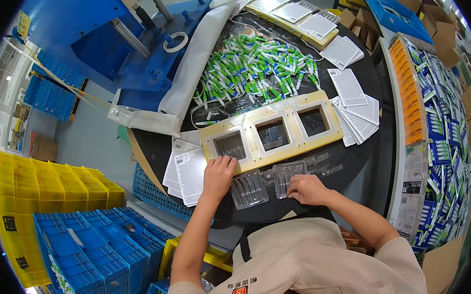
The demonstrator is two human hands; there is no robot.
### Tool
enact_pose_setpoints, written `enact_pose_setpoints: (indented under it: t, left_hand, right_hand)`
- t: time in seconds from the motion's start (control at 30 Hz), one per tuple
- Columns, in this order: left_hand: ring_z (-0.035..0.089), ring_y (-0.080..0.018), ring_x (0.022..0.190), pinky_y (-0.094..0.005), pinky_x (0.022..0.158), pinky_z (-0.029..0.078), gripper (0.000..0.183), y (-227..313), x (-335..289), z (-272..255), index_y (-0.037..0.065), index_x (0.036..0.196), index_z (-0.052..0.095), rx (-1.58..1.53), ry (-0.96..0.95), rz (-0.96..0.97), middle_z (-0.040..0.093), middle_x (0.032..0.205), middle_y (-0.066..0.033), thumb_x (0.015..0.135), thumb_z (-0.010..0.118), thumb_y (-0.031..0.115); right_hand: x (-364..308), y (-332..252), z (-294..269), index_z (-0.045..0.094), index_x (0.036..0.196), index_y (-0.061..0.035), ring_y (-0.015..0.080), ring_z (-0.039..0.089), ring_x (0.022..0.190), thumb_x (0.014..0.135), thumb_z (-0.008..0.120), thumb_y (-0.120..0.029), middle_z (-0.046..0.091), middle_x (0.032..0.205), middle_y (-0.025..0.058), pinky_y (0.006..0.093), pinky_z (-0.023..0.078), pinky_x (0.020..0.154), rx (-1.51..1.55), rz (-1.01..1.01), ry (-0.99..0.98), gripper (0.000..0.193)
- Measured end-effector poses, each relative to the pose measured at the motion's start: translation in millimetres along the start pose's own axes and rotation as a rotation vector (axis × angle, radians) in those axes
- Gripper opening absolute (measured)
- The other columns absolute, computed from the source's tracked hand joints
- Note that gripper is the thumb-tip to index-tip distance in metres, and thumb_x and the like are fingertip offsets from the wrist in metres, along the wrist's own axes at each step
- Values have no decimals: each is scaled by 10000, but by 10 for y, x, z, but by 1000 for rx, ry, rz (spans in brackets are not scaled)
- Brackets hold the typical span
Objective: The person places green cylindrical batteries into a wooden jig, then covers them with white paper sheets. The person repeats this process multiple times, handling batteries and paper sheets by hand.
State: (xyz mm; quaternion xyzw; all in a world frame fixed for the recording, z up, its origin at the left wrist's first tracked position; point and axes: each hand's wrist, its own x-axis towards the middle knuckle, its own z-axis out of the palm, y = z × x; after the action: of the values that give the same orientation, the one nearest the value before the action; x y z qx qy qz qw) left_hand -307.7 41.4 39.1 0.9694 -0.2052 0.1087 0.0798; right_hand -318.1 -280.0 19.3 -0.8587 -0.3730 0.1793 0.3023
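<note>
A yellow frame (252, 158) with three white-rimmed windows lies across the black round table. My left hand (220, 174) is at the lower edge of its left window, fingers bent together onto a clear plastic blister tray (234, 147) sitting inside that window. Its exact grip is partly hidden by the hand. My right hand (306, 189) pinches the right edge of another clear blister tray (282, 179), near the table's front edge. Between my hands rests a further clear blister tray (250, 190), touched by neither.
Behind the frame spreads a heap of green-and-white glue tubes (253, 68). White cards (189, 168) lie at left, more cards (357, 115) at right. A second yellow frame (292, 19) is at the back. A blue press (160, 47) stands left; blue crates (100, 247) stack below.
</note>
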Motion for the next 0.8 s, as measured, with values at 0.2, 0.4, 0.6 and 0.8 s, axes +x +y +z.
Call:
enact_pose_setpoints:
  t: [0.2, 0.4, 0.6, 0.8]
  left_hand:
    - [650, -288, 936, -421, 860, 486, 206, -11, 65, -61, 83, 1066, 725, -85, 7, -111, 676, 989, -79, 871, 688, 141]
    - [670, -204, 864, -342, 765, 524, 189, 1058, -308, 77, 39, 1003, 724, -361, 223, 275, 717, 1036, -64, 847, 731, 144]
    - [539, -201, 1155, -379, 958, 418, 390, 1388, -682, 417, 118, 1300, 685, -4, 71, 151, 590, 1360, -29, 917, 689, 195]
    - [418, -265, 1394, -508, 1161, 310, 405, 1453, -717, 505, 200, 1324, 674, 16, 184, 63, 515, 1513, 12, 924, 695, 262]
  right_hand:
    - [193, 152, -162, 769, 899, -52, 336, 688, 880, 805, 785, -194, 708, 904, 121, 447, 537, 752, 172, -6, -206, 172]
    - [176, 157, -159, 736, 909, -34, 358, 653, 956, 879, 671, -142, 673, 933, 131, 458, 525, 810, 147, -45, -183, 130]
    - [68, 112, -15, 711, 885, -25, 359, 635, 955, 878, 679, -114, 642, 909, 134, 450, 520, 812, 205, 19, -57, 95]
    - [-73, -100, -459, 709, 907, -15, 253, 645, 777, 857, 702, -16, 653, 863, 111, 346, 517, 699, 331, 144, 450, 50]
